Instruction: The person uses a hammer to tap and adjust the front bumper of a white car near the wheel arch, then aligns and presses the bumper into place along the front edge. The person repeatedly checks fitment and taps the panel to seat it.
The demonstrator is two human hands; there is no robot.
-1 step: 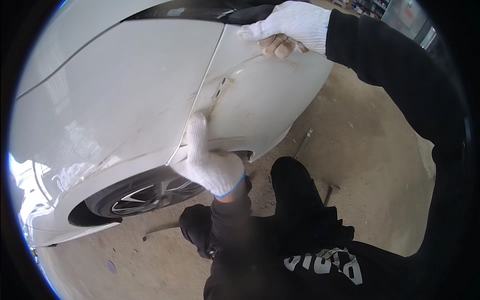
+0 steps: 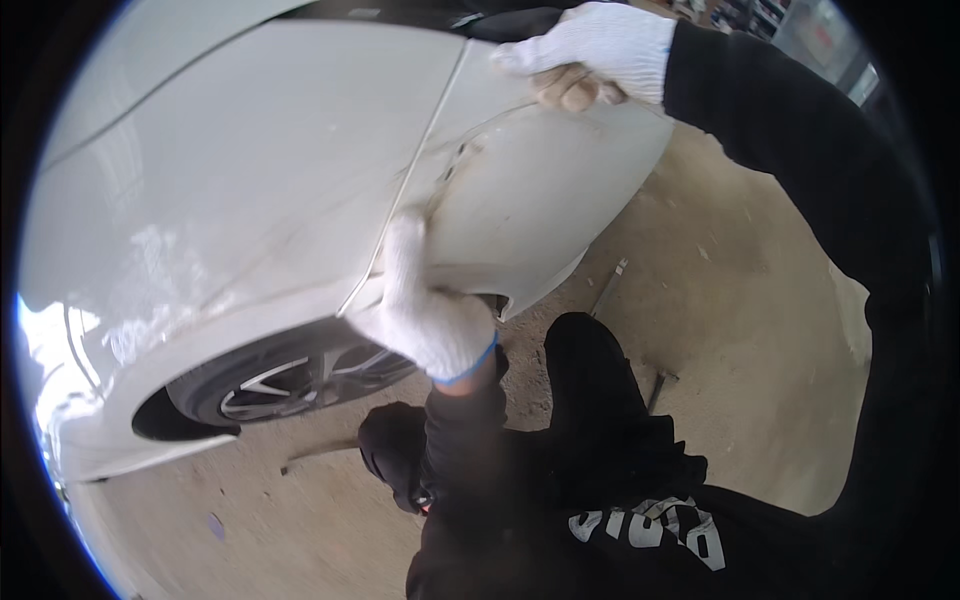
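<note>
A white car's side panel [image 2: 230,170] meets an end panel [image 2: 550,200] along a narrow seam; the end panel has brownish scuffs and small dark holes. My left hand [image 2: 425,315], in a white glove with a blue cuff, grips the panel at the wheel arch, one digit lying up beside the seam, others partly hidden. Higher up, my right hand [image 2: 590,60], gloved with a soiled fingertip area, is closed on the end panel's upper part, near a dark strip.
The wheel [image 2: 275,390] sits in the arch. Metal bars lie on the dirty concrete floor [image 2: 750,350], one [image 2: 607,285] right of the car, another [image 2: 320,455] below the wheel. My bent legs [image 2: 590,380] are below. Cluttered shelving [image 2: 730,15] stands at the top right.
Both hands have shifted slightly up and to the right in the view, along with the panel seam. The picture is more blurred.
</note>
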